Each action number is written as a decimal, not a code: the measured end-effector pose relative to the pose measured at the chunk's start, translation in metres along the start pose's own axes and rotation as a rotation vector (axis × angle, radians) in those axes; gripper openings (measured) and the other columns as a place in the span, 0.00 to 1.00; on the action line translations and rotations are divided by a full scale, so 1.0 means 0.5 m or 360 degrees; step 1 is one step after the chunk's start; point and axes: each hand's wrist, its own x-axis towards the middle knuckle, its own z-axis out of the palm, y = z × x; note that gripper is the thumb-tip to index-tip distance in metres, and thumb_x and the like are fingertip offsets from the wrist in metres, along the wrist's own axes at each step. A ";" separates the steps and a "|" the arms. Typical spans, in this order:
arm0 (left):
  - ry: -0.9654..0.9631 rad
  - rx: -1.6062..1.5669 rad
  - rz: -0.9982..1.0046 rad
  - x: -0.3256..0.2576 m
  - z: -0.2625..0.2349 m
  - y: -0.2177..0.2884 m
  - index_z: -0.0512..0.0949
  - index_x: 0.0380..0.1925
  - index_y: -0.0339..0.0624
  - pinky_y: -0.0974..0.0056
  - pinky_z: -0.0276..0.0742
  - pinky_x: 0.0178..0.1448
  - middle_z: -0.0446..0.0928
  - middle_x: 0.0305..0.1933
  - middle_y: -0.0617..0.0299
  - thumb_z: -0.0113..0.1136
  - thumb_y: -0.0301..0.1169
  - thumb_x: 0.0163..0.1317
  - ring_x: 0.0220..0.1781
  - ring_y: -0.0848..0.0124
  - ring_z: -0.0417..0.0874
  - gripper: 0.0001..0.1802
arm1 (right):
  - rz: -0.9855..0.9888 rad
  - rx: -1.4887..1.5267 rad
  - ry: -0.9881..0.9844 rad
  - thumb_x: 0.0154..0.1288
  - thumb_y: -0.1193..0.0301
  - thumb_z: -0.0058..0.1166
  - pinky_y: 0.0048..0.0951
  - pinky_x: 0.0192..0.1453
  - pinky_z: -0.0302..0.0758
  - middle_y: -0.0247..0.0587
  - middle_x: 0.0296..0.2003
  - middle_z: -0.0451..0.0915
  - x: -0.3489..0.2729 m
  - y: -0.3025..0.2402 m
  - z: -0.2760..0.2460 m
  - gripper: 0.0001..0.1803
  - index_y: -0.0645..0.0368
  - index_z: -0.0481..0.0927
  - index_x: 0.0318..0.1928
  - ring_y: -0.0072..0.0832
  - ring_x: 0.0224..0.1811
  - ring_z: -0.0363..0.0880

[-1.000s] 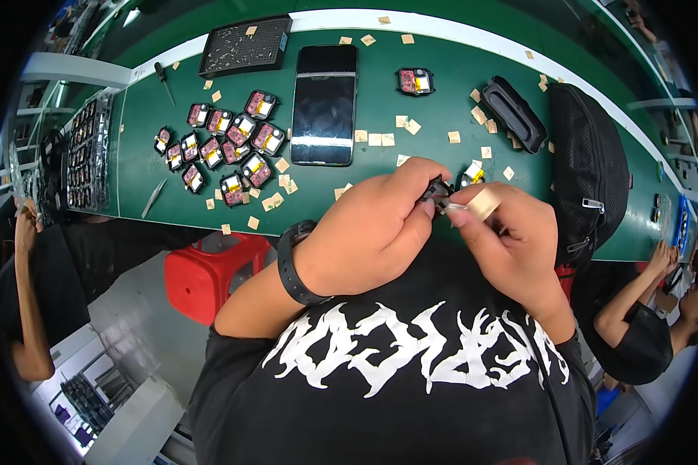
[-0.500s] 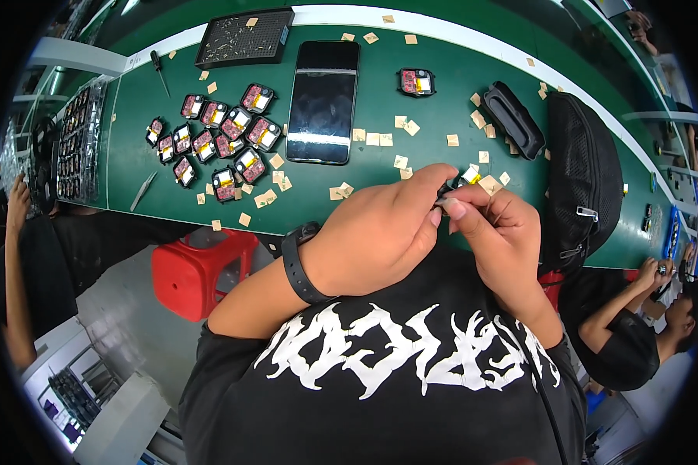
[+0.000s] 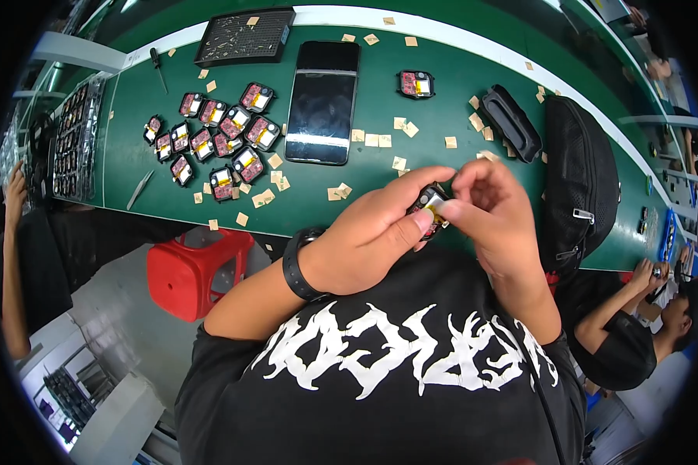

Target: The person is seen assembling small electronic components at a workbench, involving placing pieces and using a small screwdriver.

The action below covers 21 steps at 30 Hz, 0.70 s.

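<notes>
Module newly upturned — left grip pinching it, right grip unclear — bag beside.

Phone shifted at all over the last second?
No. Against the black tray, the phone keeps the same place and angle; its gap to the lone circuit unit looks unchanged too. The slight image shift carries all three together.

Large, jagged white lettering runs across the black shirt, too stylised for me to read with certainty; on my remote feed, the small label on the black tray is likewise illegible.
</notes>
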 end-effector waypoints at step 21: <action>-0.0009 0.0325 0.0142 -0.007 -0.026 0.025 0.72 0.63 0.33 0.67 0.75 0.43 0.80 0.39 0.56 0.42 0.24 0.68 0.36 0.70 0.79 0.24 | -0.1328 -0.2171 -0.0783 0.55 0.74 0.58 0.30 0.32 0.78 0.35 0.36 0.76 -0.027 -0.069 0.022 0.12 0.59 0.81 0.42 0.29 0.33 0.80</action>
